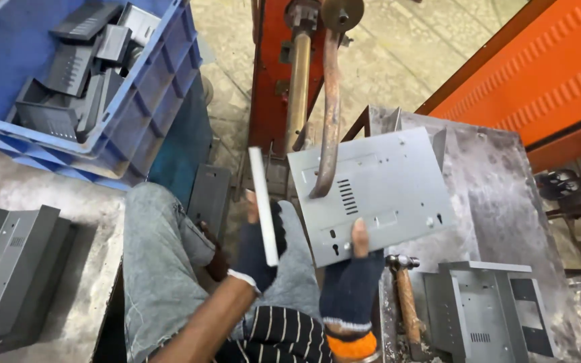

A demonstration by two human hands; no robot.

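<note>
My right hand (350,279), in a dark fingerless glove, grips the near edge of a grey sheet-metal panel (384,181) with slots and holes. The panel lies tilted under the copper arms (331,101) of a spot welder. My left hand (262,245), also gloved, holds a narrow white metal strip (263,202) upright, just left of the panel. Both hands hover above my lap, over grey jeans.
A blue crate (149,101) of dark metal parts sits at upper left. Formed grey housings (8,269) lie at lower left. On the steel bench (506,202) to the right rest a hammer (405,296) and another housing (492,309). An orange machine body (539,74) stands at right.
</note>
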